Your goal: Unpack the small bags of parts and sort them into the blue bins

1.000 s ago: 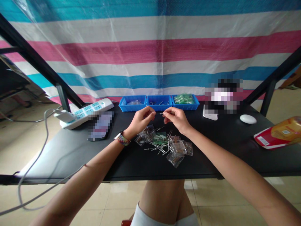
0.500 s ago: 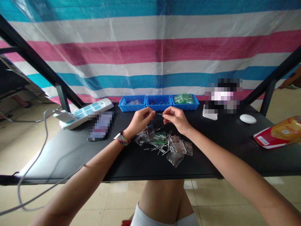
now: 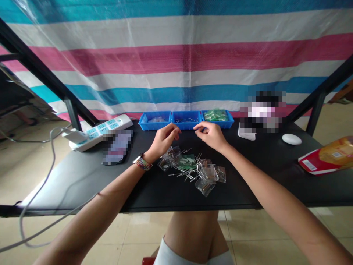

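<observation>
The left hand [image 3: 167, 137] has its fingers curled in and the thumb close to the forefinger; whether something small is tucked inside, I cannot tell. At its three o'clock, across a gap, the right hand [image 3: 211, 135] is loosely bent; nothing shows between thumb and forefinger, but its inside is hidden.

The relation that seems to matter: the heap of metal pins [image 3: 188, 173] lies on the black surface [image 3: 154, 195] at five o'clock from the left hand and seven from the right. Its lone top pin [image 3: 188, 150] is a little nearer the left hand, long axis running from eight to two o'clock. The others point many ways, some over a green packet [image 3: 186, 160], with clear packets [image 3: 209, 174] at the heap's three o'clock.

Farther out, the middle blue box [image 3: 186, 126], holding more pins [image 3: 190, 120], stands at about one o'clock from the left hand and ten from the right.
</observation>
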A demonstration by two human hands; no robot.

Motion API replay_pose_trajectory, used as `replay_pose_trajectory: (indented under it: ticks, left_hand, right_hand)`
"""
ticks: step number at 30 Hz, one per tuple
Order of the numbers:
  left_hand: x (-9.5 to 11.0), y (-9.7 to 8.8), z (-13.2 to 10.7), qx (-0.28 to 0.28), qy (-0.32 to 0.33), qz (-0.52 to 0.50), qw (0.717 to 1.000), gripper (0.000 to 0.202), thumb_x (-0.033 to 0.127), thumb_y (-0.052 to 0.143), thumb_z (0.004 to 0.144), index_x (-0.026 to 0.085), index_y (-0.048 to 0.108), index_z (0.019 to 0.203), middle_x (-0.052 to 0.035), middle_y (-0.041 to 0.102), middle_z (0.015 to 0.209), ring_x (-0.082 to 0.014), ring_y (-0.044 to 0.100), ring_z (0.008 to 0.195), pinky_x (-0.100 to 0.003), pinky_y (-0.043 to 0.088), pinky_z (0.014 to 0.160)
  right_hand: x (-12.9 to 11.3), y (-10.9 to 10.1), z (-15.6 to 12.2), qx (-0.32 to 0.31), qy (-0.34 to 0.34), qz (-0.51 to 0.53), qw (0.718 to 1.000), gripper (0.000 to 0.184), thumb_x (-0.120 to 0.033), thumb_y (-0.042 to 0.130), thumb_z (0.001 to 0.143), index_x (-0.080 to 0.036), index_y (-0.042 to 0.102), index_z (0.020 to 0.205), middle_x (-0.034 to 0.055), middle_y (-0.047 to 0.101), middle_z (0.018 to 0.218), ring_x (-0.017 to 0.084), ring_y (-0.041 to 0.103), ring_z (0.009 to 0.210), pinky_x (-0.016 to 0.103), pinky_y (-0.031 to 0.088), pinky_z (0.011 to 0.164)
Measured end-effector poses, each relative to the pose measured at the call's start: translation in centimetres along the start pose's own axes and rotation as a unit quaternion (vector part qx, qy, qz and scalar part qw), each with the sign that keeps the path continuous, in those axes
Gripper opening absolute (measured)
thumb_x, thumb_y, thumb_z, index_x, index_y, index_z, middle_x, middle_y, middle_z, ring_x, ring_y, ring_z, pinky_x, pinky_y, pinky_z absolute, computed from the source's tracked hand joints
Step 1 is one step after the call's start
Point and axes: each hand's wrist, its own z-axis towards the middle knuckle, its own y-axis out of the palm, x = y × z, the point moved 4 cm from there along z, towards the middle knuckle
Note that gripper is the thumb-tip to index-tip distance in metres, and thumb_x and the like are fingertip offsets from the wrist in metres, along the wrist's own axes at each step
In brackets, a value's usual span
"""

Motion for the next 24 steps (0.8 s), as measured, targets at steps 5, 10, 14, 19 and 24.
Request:
replay_pose_trajectory:
  ticks: [5,10,14,19,24]
  left_hand:
    - [-0.3,0.1,-0.1,-0.003,0.002,0.011,1.0,0.035,0.048,0.058,0.108,0.018,0.069,0.093,-0.0029,0.068,0.077,-0.016,0.064,0.072,-0.028,0.049,0.069]
    - [-0.4,0.0,0.0,-0.004,0.002,0.008,1.0,0.033,0.046,0.058,0.108,0.018,0.069,0.093,-0.003,0.068,0.077,-0.0158,0.065,0.073,-0.028,0.05,0.069]
    - [-0.2,0.0,0.0,-0.003,-0.001,0.007,1.0,0.033,0.046,0.058,0.108,0.018,0.068,0.092,-0.003,0.068,0.078,-0.0159,0.065,0.073,-0.028,0.05,0.069]
    - [0.0,0.0,0.0,-0.008,0.001,0.01,1.0,0.034,0.047,0.058,0.108,0.018,0.068,0.093,-0.003,0.068,0.078,-0.0165,0.065,0.073,-0.028,0.05,0.07]
    - [0.3,0.1,-0.1,-0.034,-0.002,0.025,0.999,0.036,0.049,0.058,0.108,0.018,0.069,0.092,-0.0026,0.069,0.077,-0.0165,0.064,0.073,-0.028,0.049,0.069]
  right_hand:
    - [-2.6,2.3,-2.1,-0.195,-0.099,-0.062,0.974,0.013,-0.007,0.08,0.079,-0.019,0.08,0.085,0.0024,0.074,0.088,0.014,0.061,0.073,0.029,0.048,0.071]
    - [-2.8,3.7,-2.8,-0.233,-0.128,-0.086,0.96,0.022,0.002,0.076,0.078,-0.019,0.079,0.085,0.002,0.073,0.088,0.016,0.065,0.082,0.03,0.049,0.079]
    - [-2.2,3.7,-2.7,-0.243,-0.118,-0.09,0.959,0.025,0.004,0.074,0.078,-0.019,0.081,0.087,0.0014,0.071,0.083,0.016,0.064,0.081,0.03,0.048,0.078]
    - [-2.5,2.6,-2.1,-0.213,-0.101,-0.047,0.971,0.025,-0.001,0.07,0.08,-0.02,0.083,0.089,-0.0001,0.066,0.08,0.015,0.06,0.076,0.031,0.047,0.076]
    - [-1.8,1.9,-1.2,-0.14,0.015,0.149,0.979,0.006,-0.024,0.078,0.085,-0.019,0.077,0.087,0.0017,0.075,0.083,0.017,0.068,0.075,0.032,0.053,0.073]
